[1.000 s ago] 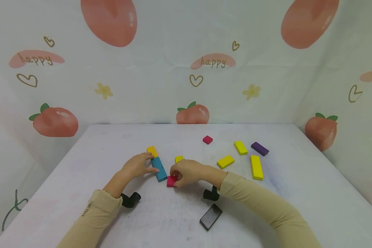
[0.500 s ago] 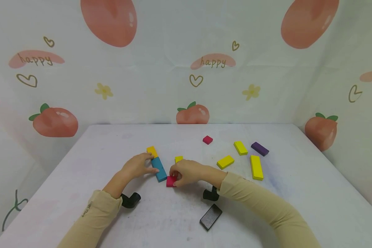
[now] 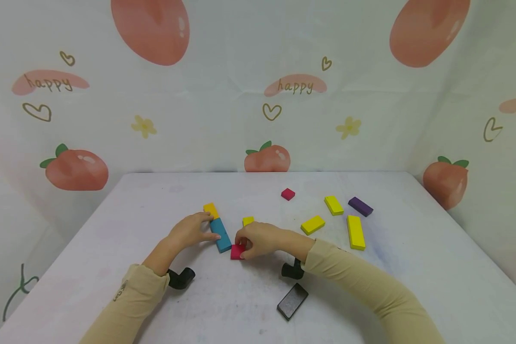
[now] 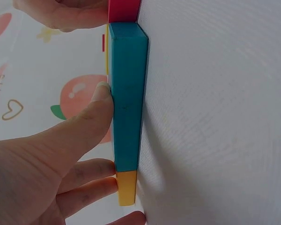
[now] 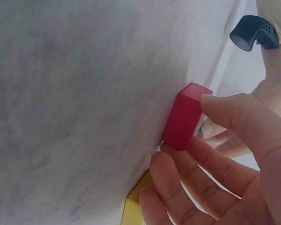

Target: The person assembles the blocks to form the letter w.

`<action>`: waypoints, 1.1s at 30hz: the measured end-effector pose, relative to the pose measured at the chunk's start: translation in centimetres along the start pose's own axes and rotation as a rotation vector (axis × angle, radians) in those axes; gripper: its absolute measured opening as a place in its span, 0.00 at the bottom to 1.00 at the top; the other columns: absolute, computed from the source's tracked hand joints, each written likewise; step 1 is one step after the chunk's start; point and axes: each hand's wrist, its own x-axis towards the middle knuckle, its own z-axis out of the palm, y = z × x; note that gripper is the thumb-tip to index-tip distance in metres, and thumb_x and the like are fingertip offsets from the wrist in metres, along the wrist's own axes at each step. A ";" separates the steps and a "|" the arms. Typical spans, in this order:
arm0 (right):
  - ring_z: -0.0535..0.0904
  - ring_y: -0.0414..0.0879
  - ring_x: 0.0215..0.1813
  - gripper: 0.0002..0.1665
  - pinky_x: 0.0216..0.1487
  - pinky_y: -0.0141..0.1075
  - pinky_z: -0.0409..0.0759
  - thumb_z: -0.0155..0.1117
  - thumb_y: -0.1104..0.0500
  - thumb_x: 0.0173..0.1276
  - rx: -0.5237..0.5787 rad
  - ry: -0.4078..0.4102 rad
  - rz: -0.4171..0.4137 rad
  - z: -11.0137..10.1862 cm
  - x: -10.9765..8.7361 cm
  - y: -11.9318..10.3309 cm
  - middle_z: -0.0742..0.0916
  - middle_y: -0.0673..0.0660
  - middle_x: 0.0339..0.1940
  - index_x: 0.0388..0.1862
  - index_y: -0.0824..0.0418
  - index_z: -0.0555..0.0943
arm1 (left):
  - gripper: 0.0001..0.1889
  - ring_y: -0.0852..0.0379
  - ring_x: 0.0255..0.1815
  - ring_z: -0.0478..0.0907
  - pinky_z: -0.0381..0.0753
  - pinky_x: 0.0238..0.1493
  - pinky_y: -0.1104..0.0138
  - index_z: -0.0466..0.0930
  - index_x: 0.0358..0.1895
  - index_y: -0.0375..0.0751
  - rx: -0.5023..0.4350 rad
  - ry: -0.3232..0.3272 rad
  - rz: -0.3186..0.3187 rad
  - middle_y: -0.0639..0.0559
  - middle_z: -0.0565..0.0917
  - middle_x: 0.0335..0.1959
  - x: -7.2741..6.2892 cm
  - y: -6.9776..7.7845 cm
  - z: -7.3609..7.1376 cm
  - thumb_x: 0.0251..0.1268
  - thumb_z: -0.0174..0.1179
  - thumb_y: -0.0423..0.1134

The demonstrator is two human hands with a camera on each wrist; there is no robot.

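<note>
My left hand (image 3: 190,231) rests on the blue block (image 3: 221,235) and the orange block (image 3: 211,210), which lie end to end in a row. In the left wrist view the thumb touches the blue block's top, and fingers touch near where the orange block (image 4: 127,188) meets it. My right hand (image 3: 261,239) pinches a small red block (image 5: 183,117) between thumb and fingers, flat on the table. That block meets the near end of the blue one. Just behind the right hand lies a yellow block (image 3: 248,220), partly hidden by it.
Off to the right lie further yellow blocks, one of them long (image 3: 356,232), and a purple block (image 3: 360,206). A second red block (image 3: 288,194) sits farther back. Nearer the front is a black block (image 3: 293,301). Black wrist-worn devices (image 3: 182,277) show under both sleeves.
The red block in my right hand has shifted very slightly left against the blue block's end. My left hand has stayed in place.
</note>
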 end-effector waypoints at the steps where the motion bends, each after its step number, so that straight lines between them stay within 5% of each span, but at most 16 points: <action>1: 0.74 0.36 0.35 0.19 0.36 0.23 0.72 0.67 0.55 0.60 -0.001 0.000 -0.001 0.0 0.0 0.0 0.85 0.50 0.38 0.49 0.58 0.79 | 0.35 0.35 0.67 0.64 0.67 0.66 0.46 0.68 0.63 0.32 0.001 -0.001 0.000 0.33 0.69 0.65 0.0 0.0 0.0 0.55 0.65 0.49; 12: 0.77 0.41 0.42 0.20 0.42 0.25 0.76 0.66 0.55 0.60 0.062 0.071 0.018 -1.1 -0.4 0.9 0.84 0.52 0.44 0.51 0.57 0.79 | 0.36 0.35 0.67 0.63 0.66 0.66 0.45 0.68 0.63 0.32 -0.012 -0.007 -0.003 0.33 0.68 0.65 0.0 -0.2 0.1 0.55 0.65 0.50; 22: 0.77 0.51 0.52 0.25 0.56 0.39 0.79 0.67 0.59 0.59 0.101 0.172 0.036 -2.0 -0.4 3.7 0.81 0.58 0.53 0.56 0.63 0.74 | 0.36 0.36 0.67 0.63 0.66 0.66 0.46 0.68 0.63 0.33 -0.004 -0.009 -0.005 0.34 0.69 0.65 0.0 -0.1 0.1 0.55 0.65 0.50; 33: 0.72 0.52 0.61 0.34 0.63 0.44 0.75 0.69 0.59 0.56 0.173 0.132 0.111 -1.1 0.5 4.6 0.75 0.57 0.63 0.62 0.59 0.69 | 0.36 0.35 0.67 0.63 0.66 0.66 0.46 0.68 0.63 0.33 0.002 -0.010 -0.012 0.34 0.68 0.66 0.0 0.0 0.1 0.55 0.65 0.50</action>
